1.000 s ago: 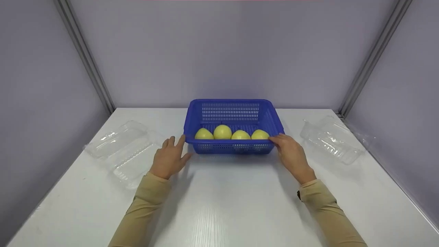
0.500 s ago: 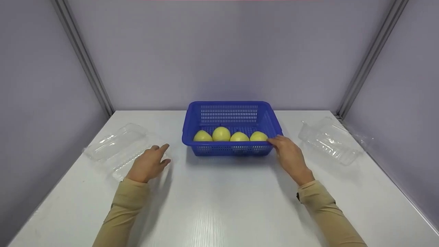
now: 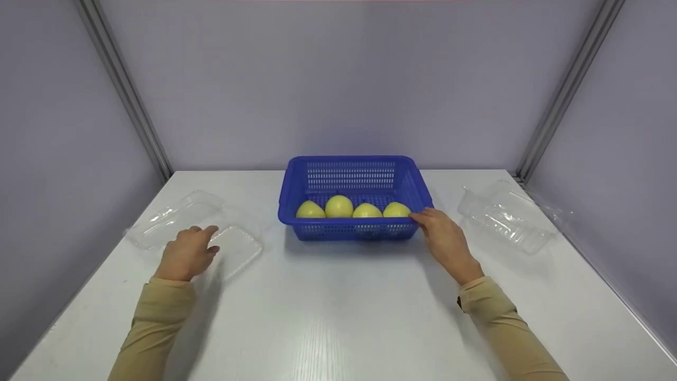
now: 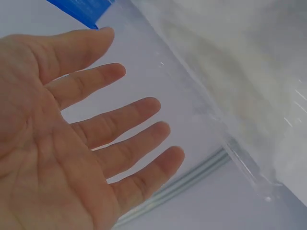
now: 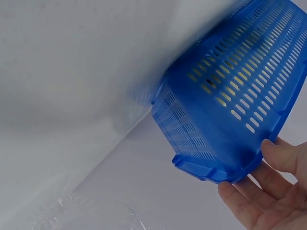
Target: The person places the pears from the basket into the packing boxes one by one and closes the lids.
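A blue plastic basket with slotted walls stands at the back middle of the white table. Several round yellow fruits lie in a row along its front side. My right hand holds the basket's front right corner. In the right wrist view, the thumb lies against the outer wall and the fingers are at the rim. Over on the left, my left hand hovers over a clear plastic container, partly covering it. Its fingers are spread and relaxed in the left wrist view, with nothing in the palm.
The clear container at left opens out into a second half behind the hand. Another clear plastic container lies at the right of the table. Grey panels with metal corner posts enclose the back and sides.
My left hand has left the basket's front left corner and moved left to above the clear container. The right hand stays at the basket's corner. The view has shifted slightly.
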The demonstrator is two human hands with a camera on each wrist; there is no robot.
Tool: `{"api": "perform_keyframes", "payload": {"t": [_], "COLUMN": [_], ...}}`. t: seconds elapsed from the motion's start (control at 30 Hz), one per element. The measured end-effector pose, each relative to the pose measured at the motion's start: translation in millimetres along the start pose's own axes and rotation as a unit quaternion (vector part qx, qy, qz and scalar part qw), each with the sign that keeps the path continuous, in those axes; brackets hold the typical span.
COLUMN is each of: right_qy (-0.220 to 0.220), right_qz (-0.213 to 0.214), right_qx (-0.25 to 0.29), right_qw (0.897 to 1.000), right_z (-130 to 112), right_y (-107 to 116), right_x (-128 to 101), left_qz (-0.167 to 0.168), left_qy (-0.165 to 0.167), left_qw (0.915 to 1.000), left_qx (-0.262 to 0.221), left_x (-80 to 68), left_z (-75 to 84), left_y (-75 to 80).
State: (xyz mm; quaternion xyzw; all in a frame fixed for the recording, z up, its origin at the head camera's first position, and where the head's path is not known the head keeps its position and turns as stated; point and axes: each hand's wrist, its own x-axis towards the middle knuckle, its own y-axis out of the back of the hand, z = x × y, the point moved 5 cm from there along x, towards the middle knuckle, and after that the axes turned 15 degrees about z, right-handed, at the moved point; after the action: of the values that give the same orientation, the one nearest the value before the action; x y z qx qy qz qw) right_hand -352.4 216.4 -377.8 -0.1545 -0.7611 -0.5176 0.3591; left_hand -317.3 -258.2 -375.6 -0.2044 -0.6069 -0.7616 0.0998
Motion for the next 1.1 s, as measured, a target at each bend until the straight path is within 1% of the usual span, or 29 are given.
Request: {"api": "perform_keyframes", "payload": {"t": [0.17,0.3,0.4,0.57,0.67,0.77,0.87,0.97,1.03,1.1], "right_qy": [0.009,0.010,0.008,0.000,0.001,0.005,0.004,0.002,0.001,0.000], "right_qz": [0.008,0.007,0.003,-0.008,-0.011,-0.009,-0.009,-0.005,-0.003,-0.004], "right_qx": [0.000,0.001,0.000,-0.003,-0.002,0.000,0.002,0.003,0.002,0.002], "right_qw": [1.000,1.000,1.000,1.000,1.000,1.000,1.000,1.000,1.000,1.000], "right_z": [0,0,0,-1,-2,-3,-3,-2,-2,-2], "right_y": [-1,-1,-1,-1,-1,-1,0,1,1,0], "right_x": [-1,-1,-1,0,0,0,0,0,0,0], "left_qz": [-0.021,-0.039,-0.035,-0.015,-0.017,-0.030,-0.048,-0.053,-0.053,-0.054], "left_qy": [0.030,0.051,0.066,0.074,0.074,0.073,0.073,0.074,0.068,0.056], "left_qw": [0.9993,0.9980,0.9971,0.9968,0.9970,0.9968,0.9961,0.9958,0.9962,0.9966], "left_qx": [0.003,0.001,-0.012,-0.025,-0.016,-0.005,-0.002,-0.003,-0.011,-0.026], "left_x": [-4.7,-5.4,-4.3,-2.5,-3.7,-5.2,-6.1,-6.0,-6.2,-6.7], "left_z": [-30.3,-50.8,-64.9,-82.6,-89.8,-94.5,-93.7,-90.4,-88.1,-85.6], "left_y": [1.1,0.6,1.8,-0.8,-6.5,-12.3,-16.4,-18.1,-18.2,-18.0]}}
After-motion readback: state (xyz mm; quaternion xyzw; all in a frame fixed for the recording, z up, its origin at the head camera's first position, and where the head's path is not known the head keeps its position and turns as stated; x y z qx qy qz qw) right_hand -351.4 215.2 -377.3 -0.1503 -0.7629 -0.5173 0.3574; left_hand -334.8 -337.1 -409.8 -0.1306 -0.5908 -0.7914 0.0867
